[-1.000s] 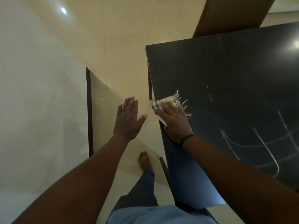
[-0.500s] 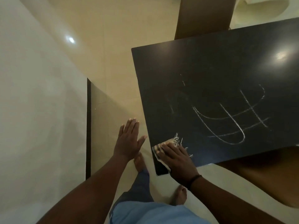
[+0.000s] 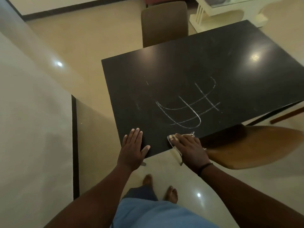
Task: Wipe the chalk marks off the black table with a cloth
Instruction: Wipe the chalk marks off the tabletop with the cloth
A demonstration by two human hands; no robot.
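Note:
The black table point(image 3: 189, 68) fills the middle of the head view, with white chalk marks point(image 3: 190, 106) of crossing curved lines on its near half and a few faint strokes to their left. A pale frayed cloth point(image 3: 172, 139) lies at the table's near edge. My right hand point(image 3: 190, 150) presses flat on the cloth with straight fingers and hides most of it. Left of it, my left hand point(image 3: 134, 148) rests flat at the table's near left corner, fingers spread and holding nothing.
A brown chair point(image 3: 164, 22) stands at the table's far side. Another wooden chair seat point(image 3: 251, 145) sits under the near right edge. A pale wall with a dark strip point(image 3: 74, 145) runs along the left. White furniture point(image 3: 218, 10) is at the back right. My bare feet stand on the tiled floor.
The view has pulled back, so the whole table shows. My right hand has slid the cloth rightwards along the near edge. My left hand has come from the air onto the table corner.

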